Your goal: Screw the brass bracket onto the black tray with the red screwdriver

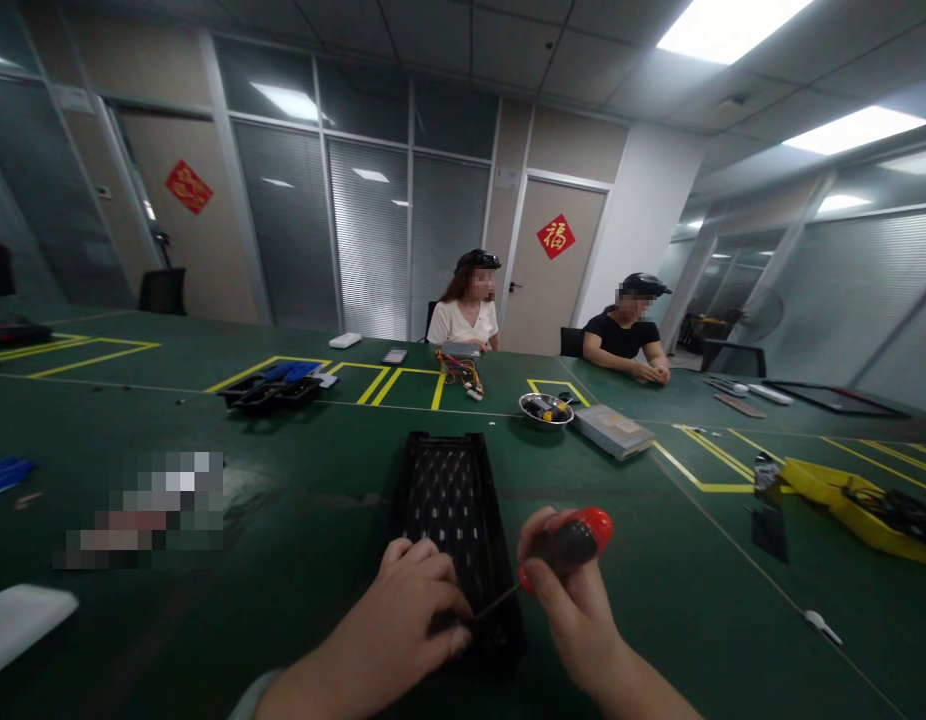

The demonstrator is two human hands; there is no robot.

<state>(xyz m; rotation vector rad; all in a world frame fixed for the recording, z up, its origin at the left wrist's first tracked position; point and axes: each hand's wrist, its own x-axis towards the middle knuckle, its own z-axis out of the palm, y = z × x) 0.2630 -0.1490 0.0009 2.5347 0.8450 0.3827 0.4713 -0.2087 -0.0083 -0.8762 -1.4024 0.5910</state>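
Note:
A black perforated plastic casing [448, 510] lies lengthwise on the green work mat in front of me. My left hand [410, 605] grips its near end, with the fingers curled over it. My right hand [572, 590] holds a screwdriver [572, 545] with a red and black handle. Its thin metal shaft [497, 602] slants down and left, and its tip meets the casing beside my left fingers. The exact spot under the tip is hidden by my left hand.
Two seated co-workers face me across the green table. Nearby stand a steel bowl of small tools [545, 408], a grey box [613, 432] and a black tray with blue parts [272, 388]. A yellow tray holding dark cables [823, 500] sits at right.

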